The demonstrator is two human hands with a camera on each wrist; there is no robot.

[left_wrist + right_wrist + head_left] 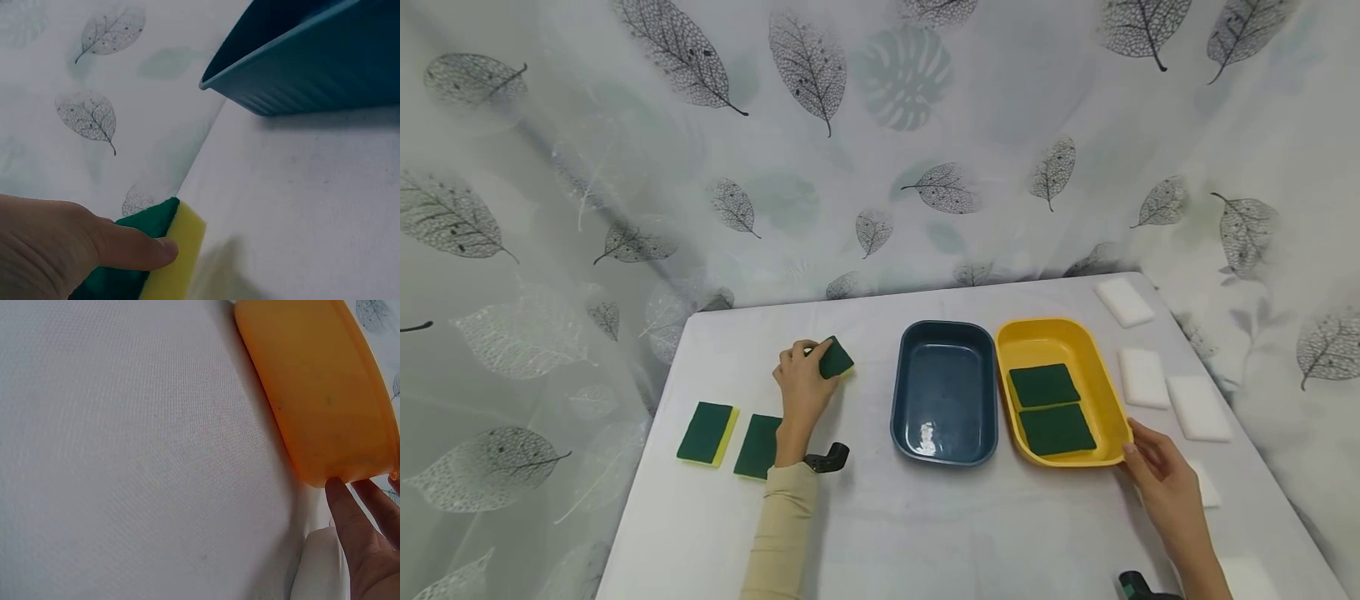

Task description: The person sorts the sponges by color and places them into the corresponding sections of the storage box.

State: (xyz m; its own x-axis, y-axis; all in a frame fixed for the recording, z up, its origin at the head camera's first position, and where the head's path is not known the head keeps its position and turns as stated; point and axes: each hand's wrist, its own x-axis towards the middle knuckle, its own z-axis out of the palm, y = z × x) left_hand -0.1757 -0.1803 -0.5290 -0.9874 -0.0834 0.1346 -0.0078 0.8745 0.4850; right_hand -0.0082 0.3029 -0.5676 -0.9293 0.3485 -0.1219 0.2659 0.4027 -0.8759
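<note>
My left hand (805, 385) pinches a green-and-yellow scouring sponge (835, 358), tilted above the white table. In the left wrist view, the thumb presses the sponge's yellow side (178, 253). Two more such sponges lie green side up on the left: one sponge (706, 433) fully visible, another sponge (758, 446) partly hidden by the left wrist. My right hand (1165, 479) holds the near right corner of a yellow tray (1058, 332). Inside that tray lie two scouring sponges, a far one (1045, 385) and a near one (1058, 430).
A dark blue tray (946, 400) with nothing in it stands left of the yellow one. Several white sponge blocks, including a far block (1123, 301) and a middle block (1144, 377), line the table's right side. Leaf-patterned curtain (880, 167) hangs behind the table.
</note>
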